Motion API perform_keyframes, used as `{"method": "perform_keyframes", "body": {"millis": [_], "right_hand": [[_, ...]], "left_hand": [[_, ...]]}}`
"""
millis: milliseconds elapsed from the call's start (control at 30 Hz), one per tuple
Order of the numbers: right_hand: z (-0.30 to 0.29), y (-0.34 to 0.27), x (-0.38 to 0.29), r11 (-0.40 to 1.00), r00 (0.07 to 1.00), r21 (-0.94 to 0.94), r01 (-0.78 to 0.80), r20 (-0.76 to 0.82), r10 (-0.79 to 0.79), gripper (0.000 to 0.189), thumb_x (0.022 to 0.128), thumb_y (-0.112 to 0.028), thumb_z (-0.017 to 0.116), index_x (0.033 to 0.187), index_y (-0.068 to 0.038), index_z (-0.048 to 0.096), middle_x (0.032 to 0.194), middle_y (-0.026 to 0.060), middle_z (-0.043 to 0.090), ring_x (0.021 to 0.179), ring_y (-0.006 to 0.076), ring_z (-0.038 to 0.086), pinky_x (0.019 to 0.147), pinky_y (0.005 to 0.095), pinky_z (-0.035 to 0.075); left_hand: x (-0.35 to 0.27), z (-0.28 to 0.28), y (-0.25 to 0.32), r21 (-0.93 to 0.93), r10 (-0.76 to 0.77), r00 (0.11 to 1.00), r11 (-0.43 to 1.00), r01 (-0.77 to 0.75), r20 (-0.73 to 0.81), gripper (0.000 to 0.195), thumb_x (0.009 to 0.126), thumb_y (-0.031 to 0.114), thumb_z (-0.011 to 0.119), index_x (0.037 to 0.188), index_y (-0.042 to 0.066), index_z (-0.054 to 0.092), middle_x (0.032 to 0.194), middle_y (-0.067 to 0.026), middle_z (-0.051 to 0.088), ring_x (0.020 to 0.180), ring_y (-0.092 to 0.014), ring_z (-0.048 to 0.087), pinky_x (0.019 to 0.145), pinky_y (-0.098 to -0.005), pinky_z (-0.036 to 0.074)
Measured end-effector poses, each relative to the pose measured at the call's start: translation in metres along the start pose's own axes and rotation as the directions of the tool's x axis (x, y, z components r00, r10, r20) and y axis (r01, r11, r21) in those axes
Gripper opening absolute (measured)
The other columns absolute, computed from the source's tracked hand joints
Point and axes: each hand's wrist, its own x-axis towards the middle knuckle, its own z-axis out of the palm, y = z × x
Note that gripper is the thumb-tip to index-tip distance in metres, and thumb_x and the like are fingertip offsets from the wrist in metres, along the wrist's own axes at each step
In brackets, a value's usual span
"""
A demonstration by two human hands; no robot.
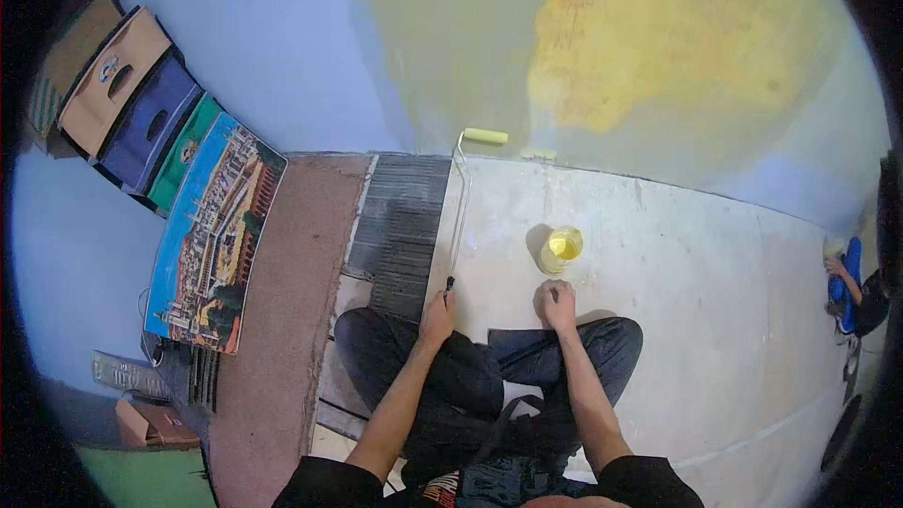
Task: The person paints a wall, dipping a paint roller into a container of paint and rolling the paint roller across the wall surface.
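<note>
My left hand (437,317) grips the black handle of a long-framed paint roller (460,226). Its pale yellow sleeve (486,135) is at the foot of the wall; whether it touches the wall I cannot tell. My right hand (559,303) hangs loosely curled over the pale floor, near my knee, with nothing visible in it; its palm side is hidden. Just beyond it stands a clear container of yellow paint (561,250). The wall ahead carries a bright yellow area (656,35) on the right, a dull olive-yellow band (465,49) and light blue paint (268,49) on the left.
A cityscape picture panel (219,240) and several coloured boxes (152,113) lean at the left wall. Dark ribbed strips (402,219) and a brown mat (289,282) lie left of my legs. An open cardboard box (159,423) sits lower left. Another person (864,296) is at far right.
</note>
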Motion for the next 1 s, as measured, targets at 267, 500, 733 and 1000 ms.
{"method": "perform_keyframes", "body": {"millis": [267,500,733,1000], "right_hand": [[0.0,-0.003,0.001,0.999,1.0,-0.032,-0.004,-0.006,0.004,0.012,0.077,-0.011,0.058,0.085,-0.002,0.063,0.093,0.0184,0.062,0.092,0.037,0.055,0.084,0.045,0.044],[-0.003,-0.016,0.001,0.999,0.999,-0.044,-0.013,-0.043,0.011,0.011,0.076,-0.007,0.057,0.083,-0.002,0.064,0.089,0.0178,0.064,0.09,0.0356,0.057,0.082,0.0437,0.046],[0.006,0.006,0.001,0.999,0.998,-0.033,0.034,-0.051,-0.035,0.013,0.076,-0.009,0.059,0.085,-0.002,0.066,0.092,0.0184,0.064,0.092,0.0357,0.058,0.082,0.0437,0.046],[0.001,-0.001,0.001,1.0,1.0,-0.017,0.022,0.001,-0.022,0.012,0.078,-0.008,0.059,0.086,-0.003,0.065,0.093,0.0165,0.064,0.093,0.0349,0.057,0.085,0.0429,0.045]], "left_hand": [[0.003,0.012,-0.017,0.014,0.026,0.999,1.0,-0.025,-0.033,0.045,0.1,0.036,0.038,0.104,-0.004,0.058,0.095,-0.0303,0.063,0.092,-0.049,0.059,0.078,-0.0523,0.047],[0.0,0.013,-0.018,0.033,0.08,0.994,0.996,-0.077,-0.071,0.046,0.1,0.036,0.038,0.105,-0.005,0.058,0.089,-0.0313,0.063,0.088,-0.05,0.059,0.077,-0.0543,0.046],[0.006,0.021,-0.028,0.066,0.063,0.996,0.996,-0.058,-0.068,0.046,0.099,0.036,0.038,0.105,-0.005,0.058,0.09,-0.0308,0.063,0.089,-0.049,0.059,0.077,-0.0549,0.046],[0.005,0.017,-0.026,0.075,0.065,0.996,0.995,-0.06,-0.057,0.049,0.099,0.038,0.039,0.102,-0.007,0.059,0.092,-0.0308,0.063,0.091,-0.048,0.06,0.08,-0.053,0.047]]}}
